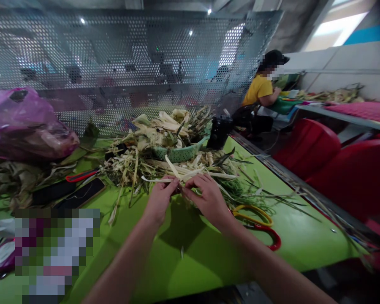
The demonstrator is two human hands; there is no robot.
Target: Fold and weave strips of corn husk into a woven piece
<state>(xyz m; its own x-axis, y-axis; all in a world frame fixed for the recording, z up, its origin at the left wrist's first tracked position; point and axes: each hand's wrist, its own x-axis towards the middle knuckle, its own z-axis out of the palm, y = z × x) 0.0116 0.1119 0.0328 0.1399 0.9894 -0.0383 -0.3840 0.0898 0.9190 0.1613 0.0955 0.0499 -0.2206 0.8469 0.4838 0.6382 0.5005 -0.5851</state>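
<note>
My left hand (160,198) and my right hand (209,196) meet over the green table (190,253), both pinched on pale leaf strips (177,175) that stick out from between the fingers. Just beyond them lies a heap of dried leaf strips (164,162) and a green basket (180,153) piled with more husks. Red and yellow handled scissors (261,223) lie right of my right wrist.
A pink plastic bag (25,122) sits at the far left; a dark phone (80,194) and a red-handled tool (80,175) lie left of the heap. A black container (220,131) stands behind the basket. A perforated metal screen (129,63) backs the table. A person in yellow (261,90) works at another bench; red chairs (335,164) stand right.
</note>
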